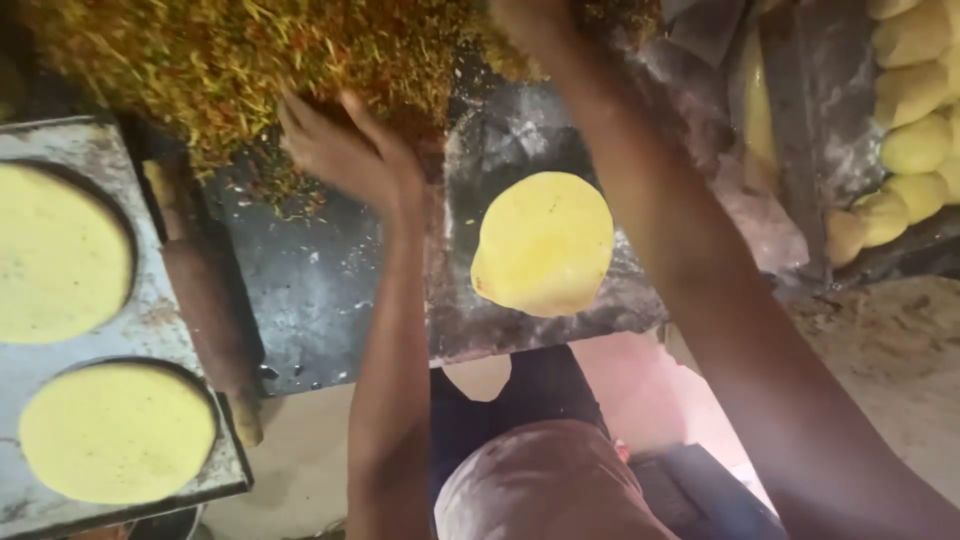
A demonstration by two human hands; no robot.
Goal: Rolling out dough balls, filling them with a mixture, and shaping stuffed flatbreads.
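The left hand (345, 150) reaches forward with its fingers spread and loosely curled, the fingertips pressed into the edge of a large heap of finely chopped green, yellow and red filling (250, 60) that lies along the far side of the work area. It grips nothing firmly; the palm faces the heap and the fingers rest on and in it. The right hand (530, 25) is stretched further out, at the far edge of the same heap, and is mostly cut off by the frame, so I cannot tell whether it is clenched or loose.

Between the two forearms, nearer the body than both hands, a thin round yellow disc of rolled dough (545, 242) lies flat on a dark, flour-dusted metal work surface (310, 290). Left of the left forearm a brown wooden rolling pin (205, 290) lies on that surface, just beside a grey metal tray (150, 310) that carries two more flat yellow dough discs (60, 250). Well to the right of the right arm, a row of pale yellow dough balls (915, 145) sits along a floury ledge.
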